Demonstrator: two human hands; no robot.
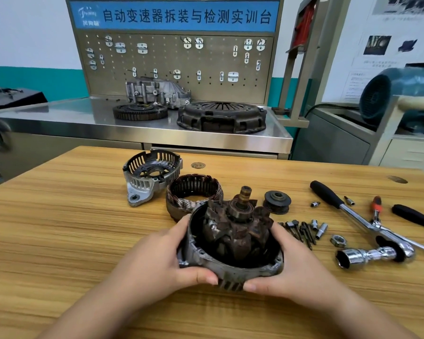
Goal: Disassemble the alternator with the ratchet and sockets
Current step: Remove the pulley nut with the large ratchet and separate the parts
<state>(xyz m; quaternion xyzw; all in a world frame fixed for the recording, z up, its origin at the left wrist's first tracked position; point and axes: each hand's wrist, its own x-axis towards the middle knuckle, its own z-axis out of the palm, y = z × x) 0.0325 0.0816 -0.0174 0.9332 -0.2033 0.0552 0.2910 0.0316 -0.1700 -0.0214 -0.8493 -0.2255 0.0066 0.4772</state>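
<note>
Both hands hold the alternator's front housing (206,261), tilted toward me, with the rusty rotor (238,228) still seated in it, shaft end up. My left hand (162,255) grips the housing's left side, thumb on the front rim. My right hand (294,263) grips the right side the same way. Behind lie the copper-wound stator (194,189), the empty rear housing (152,174) and the pulley (277,201). The ratchet (367,223) with a large socket (350,258) lies to the right.
Several small sockets and bolts (304,230) and a nut (337,240) lie right of my hands on the wooden table (59,228). A screwdriver (376,207) and a black handle (414,217) are further right. A steel bench (83,118) with clutch parts stands behind.
</note>
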